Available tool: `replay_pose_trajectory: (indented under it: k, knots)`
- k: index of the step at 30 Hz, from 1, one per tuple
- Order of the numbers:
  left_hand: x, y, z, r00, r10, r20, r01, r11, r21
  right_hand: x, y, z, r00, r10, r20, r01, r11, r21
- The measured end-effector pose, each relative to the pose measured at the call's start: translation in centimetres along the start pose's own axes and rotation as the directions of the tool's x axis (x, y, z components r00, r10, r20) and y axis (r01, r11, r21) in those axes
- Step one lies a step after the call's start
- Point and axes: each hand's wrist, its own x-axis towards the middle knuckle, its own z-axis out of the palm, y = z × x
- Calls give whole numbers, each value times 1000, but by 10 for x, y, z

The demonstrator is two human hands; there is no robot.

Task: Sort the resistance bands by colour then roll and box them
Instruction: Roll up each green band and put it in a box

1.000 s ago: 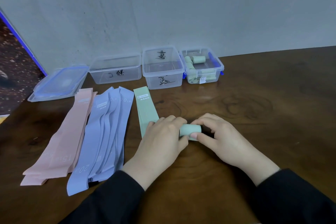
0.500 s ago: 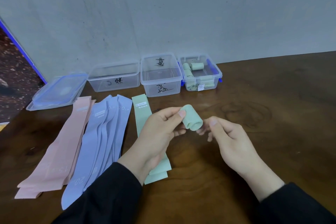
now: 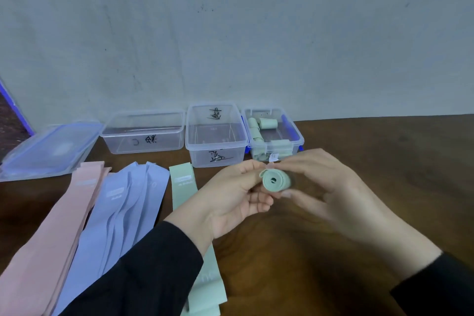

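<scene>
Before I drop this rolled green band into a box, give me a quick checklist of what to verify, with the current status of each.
1. Roll held securely: the green roll is pinched between the left hand and the right hand, above the table. Ok.
2. Roll wound tight: a loose outer end lifts at its upper left edge. Not ok.
3. Matching box found: the right box already holds green rolls. Ok.
4. Box open: no lid on it. Ok.
5. Room left inside: rolls sit along its left and front, but the depth is unclear. Cannot tell.
6. More green to roll: flat green bands lie under the left forearm. Ok.
</scene>
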Motion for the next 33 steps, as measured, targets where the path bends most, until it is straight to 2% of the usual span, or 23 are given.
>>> replay_pose_trajectory:
  k: [5,10,12,14,15,16,17,18,19,20,21,27,33]
  knots:
    - [33,17,-3,999,40,3,-40,999,20,27,21,-13,999,48,23,-47,998,-35]
    - [61,31,-8,996,89,-19,-90,994,-57,57,40,-14,991,134,10,-134,991,-21]
    - [72,36,-11,989,137,-60,-134,990,43,71,51,-12,990,134,43,-129,986,-108]
    - [83,38,-18,942,295,-160,-255,939,230,84,65,-11,988,139,70,-122,971,-207]
    - [88,36,-23,880,427,-211,-332,867,371,92,72,-11,981,173,88,-148,960,-238]
    - [92,31,-30,775,589,-227,-388,728,565,101,81,-11,970,214,111,-179,948,-263]
    - [96,25,-38,646,741,-183,-377,518,768,109,92,-10,958,247,146,-195,934,-299]
    - [97,18,-45,534,841,-89,-306,290,907,118,104,-9,940,280,193,-200,914,-354]
    - [99,12,-48,480,877,12,-234,115,965,127,117,-7,916,318,244,-196,886,-421]
    - [102,5,-50,479,873,93,-187,-2,982,136,130,-2,895,345,282,-178,857,-484]
    - [105,-1,-51,500,853,148,-167,-73,983,144,142,3,882,360,305,-150,827,-542]
    - [116,-27,-58,598,780,185,-96,-159,983,174,191,41,797,445,408,41,634,-772]
    - [118,-30,-58,616,770,163,-51,-167,985,182,214,64,753,476,454,149,549,-822]
